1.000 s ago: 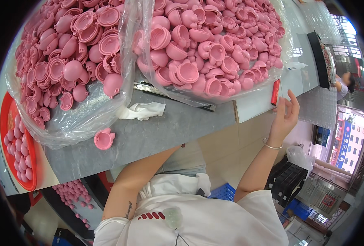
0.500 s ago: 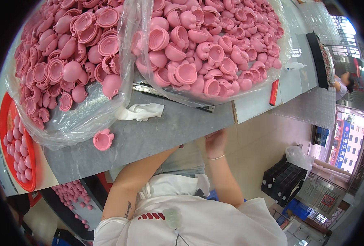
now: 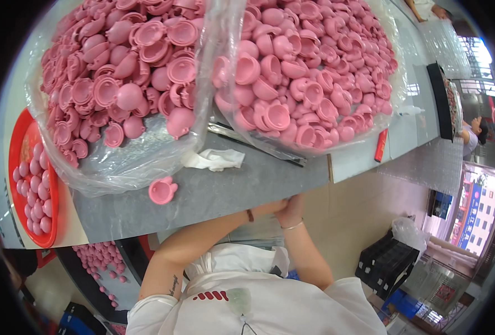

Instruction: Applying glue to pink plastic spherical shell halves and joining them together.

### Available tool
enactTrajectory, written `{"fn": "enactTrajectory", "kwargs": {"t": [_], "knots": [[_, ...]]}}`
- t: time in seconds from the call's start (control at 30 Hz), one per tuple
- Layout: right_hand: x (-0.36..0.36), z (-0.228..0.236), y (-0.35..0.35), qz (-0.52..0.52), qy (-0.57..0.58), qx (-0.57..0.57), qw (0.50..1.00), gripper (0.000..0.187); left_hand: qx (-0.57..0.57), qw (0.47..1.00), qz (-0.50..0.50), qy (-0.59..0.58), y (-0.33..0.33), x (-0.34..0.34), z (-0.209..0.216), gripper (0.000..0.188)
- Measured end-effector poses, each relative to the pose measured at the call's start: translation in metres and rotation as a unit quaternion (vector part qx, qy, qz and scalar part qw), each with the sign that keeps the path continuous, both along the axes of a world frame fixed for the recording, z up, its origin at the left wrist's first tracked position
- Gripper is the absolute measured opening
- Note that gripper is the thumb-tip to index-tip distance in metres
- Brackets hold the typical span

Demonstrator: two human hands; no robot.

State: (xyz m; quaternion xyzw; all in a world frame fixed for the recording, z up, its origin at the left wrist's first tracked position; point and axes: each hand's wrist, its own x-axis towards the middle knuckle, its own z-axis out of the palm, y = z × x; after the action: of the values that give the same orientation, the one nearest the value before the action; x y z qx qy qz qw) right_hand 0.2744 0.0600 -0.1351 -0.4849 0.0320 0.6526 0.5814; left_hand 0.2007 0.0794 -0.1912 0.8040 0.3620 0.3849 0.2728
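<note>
My left hand point(image 3: 272, 207) and my right hand point(image 3: 293, 209) meet below the front edge of the grey table point(image 3: 214, 198). The fingers of both are largely hidden, and nothing held shows between them. A single pink plastic half shell point(image 3: 162, 191) with small rounded lobes lies on the tabletop, left of my hands, its hollow side up. Behind it, two large clear plastic bags are heaped with similar shells: a left pile point(image 3: 103, 72) and a right pile point(image 3: 309, 78). A crumpled white cloth or tissue point(image 3: 214, 160) lies between the shell and the right bag.
At the far left a red tray point(image 3: 18, 131) holds pink balls point(image 3: 36, 192); more balls point(image 3: 99, 259) lie lower down. A dark metal rail point(image 3: 258, 146) and a red stick-like object point(image 3: 381, 146) sit by the right bag. Black crates point(image 3: 386, 251) stand on the floor at right.
My left hand has come into view and now touches the right one at the table's edge. The whole scene has shifted right in the picture as the view turned.
</note>
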Motion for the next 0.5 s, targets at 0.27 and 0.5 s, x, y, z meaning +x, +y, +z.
{"fn": "enactTrajectory", "kwargs": {"t": [0.27,0.5], "knots": [[0.033,0.058,-0.007,-0.234,-0.257,0.135,0.928,0.032,-0.283,0.915,-0.251,-0.142,-0.001,-0.080,0.191,0.014],[0.016,0.170,0.017,-0.069,-0.332,0.362,0.868,0.033,-0.418,0.823,-0.167,-0.347,0.005,-0.153,0.241,0.015]]}}
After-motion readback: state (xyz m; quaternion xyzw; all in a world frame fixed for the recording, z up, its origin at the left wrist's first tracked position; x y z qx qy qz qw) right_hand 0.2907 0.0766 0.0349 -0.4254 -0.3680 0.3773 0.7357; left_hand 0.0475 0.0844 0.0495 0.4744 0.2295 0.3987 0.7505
